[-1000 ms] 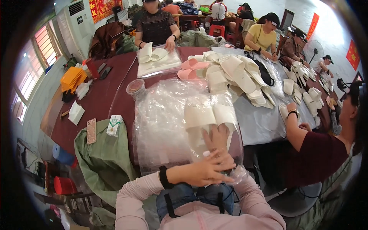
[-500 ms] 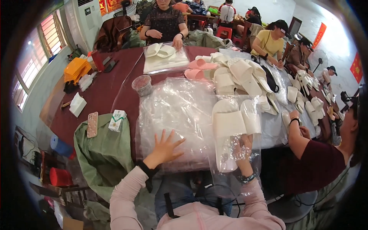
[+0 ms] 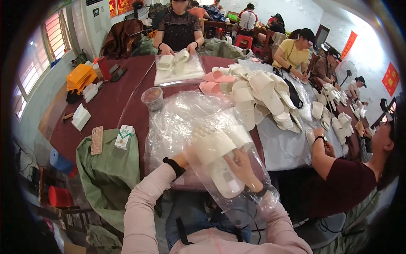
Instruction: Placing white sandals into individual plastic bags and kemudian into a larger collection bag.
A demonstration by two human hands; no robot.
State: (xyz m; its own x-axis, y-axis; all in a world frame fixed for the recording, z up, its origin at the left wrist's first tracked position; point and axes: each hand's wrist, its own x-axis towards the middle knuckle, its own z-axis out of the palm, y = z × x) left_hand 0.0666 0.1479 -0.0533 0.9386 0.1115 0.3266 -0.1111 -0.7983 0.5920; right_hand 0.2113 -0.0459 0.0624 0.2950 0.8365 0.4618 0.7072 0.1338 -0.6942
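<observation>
Cream slippers (image 3: 213, 148) are held in a clear bag (image 3: 258, 165) over the near edge of the maroon table (image 3: 122, 86) — probably light and springy, best gripped by the soles (image 3: 220, 178), the bag slippery — right hand (image 3: 242, 166) grasping them inside, left hand (image 3: 190, 155) behind, its hold impossible to tell.

A: What's the worktop (image 3: 111, 103) like?
B: Dark red, with a pale plastic sheet (image 3: 279, 148) over part of its right side.
A: And lying on it?
B: A stack of clear bags (image 3: 171, 116) near the front, a round tub (image 3: 152, 98) at its far left corner, pink slippers (image 3: 218, 77) beside a heap of white slippers (image 3: 262, 86).
A: On the left?
B: A green sack (image 3: 105, 169) hanging over the edge, a white box (image 3: 80, 118), orange packets (image 3: 80, 78).
</observation>
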